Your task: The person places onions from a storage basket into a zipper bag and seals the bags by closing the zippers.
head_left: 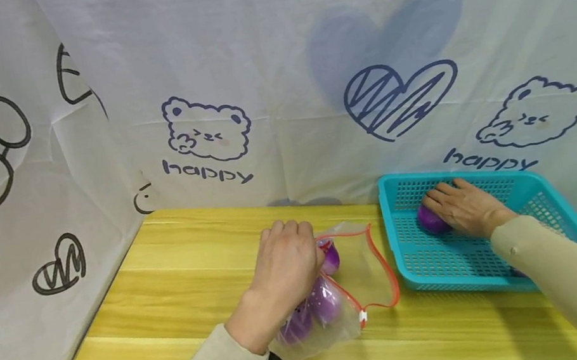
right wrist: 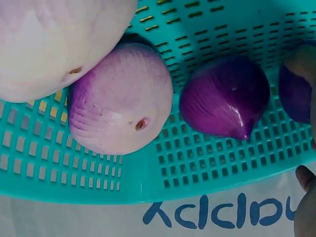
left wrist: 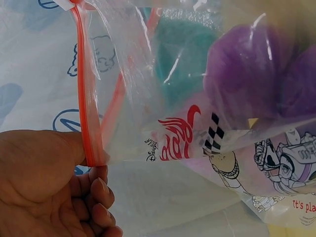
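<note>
My left hand (head_left: 287,264) pinches the red zip edge of a clear plastic bag (left wrist: 136,106) between thumb and fingers. Several purple onions (head_left: 324,302) sit inside the bag, whose mouth gapes toward the right. Over in the teal basket (head_left: 440,283), my right hand (head_left: 465,208) grips a purple onion (head_left: 432,221) near the left end. The right wrist view shows more onions in that basket: a dark purple onion (right wrist: 225,97), a paler onion (right wrist: 121,98) and a large whitish onion (right wrist: 59,44). From the head, my right forearm hides most of these.
A yellow wood-grain table (head_left: 167,278) bears the bag and the basket. White cloth (head_left: 271,80) printed with bears and hearts hangs behind and at the left, close to the basket's far rim. A white slider (head_left: 363,316) sits on the bag's zip.
</note>
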{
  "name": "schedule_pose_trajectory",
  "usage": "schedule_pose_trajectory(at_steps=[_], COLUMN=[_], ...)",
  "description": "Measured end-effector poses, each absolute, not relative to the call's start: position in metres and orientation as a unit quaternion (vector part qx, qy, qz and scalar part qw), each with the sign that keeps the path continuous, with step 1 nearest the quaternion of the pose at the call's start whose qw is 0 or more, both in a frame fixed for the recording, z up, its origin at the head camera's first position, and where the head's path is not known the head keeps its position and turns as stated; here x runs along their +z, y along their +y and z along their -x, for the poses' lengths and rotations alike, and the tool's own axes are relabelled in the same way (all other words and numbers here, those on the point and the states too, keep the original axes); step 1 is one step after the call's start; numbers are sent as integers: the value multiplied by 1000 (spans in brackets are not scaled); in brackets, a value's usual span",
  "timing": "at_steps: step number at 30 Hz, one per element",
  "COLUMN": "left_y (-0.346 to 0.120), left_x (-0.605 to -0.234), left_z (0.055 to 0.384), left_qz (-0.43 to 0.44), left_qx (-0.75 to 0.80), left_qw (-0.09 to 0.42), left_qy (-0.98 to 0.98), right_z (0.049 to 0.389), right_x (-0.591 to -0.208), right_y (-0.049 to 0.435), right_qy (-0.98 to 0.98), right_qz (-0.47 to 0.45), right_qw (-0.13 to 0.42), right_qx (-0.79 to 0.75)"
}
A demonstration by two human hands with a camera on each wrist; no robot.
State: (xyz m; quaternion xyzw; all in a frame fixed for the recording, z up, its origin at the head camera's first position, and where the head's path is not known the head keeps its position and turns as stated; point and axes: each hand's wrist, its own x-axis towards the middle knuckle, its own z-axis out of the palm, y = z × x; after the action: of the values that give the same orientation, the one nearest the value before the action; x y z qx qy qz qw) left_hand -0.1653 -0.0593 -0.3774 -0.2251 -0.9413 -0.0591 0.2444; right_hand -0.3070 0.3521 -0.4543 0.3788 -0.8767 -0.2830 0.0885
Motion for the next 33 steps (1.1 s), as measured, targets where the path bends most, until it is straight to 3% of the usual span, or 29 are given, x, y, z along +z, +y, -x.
schedule_pose_trajectory(at_steps=[33], left_y=[-59], left_x=[-373], left_z=[175], left_qz=[229], left_qx=[-64], left_qw=[250], left_qy=[-939], right_z=[291], right_x=[-401], right_y=[334], right_qy=[-895], right_qz=[-317], right_qw=[188], right_qx=[-250])
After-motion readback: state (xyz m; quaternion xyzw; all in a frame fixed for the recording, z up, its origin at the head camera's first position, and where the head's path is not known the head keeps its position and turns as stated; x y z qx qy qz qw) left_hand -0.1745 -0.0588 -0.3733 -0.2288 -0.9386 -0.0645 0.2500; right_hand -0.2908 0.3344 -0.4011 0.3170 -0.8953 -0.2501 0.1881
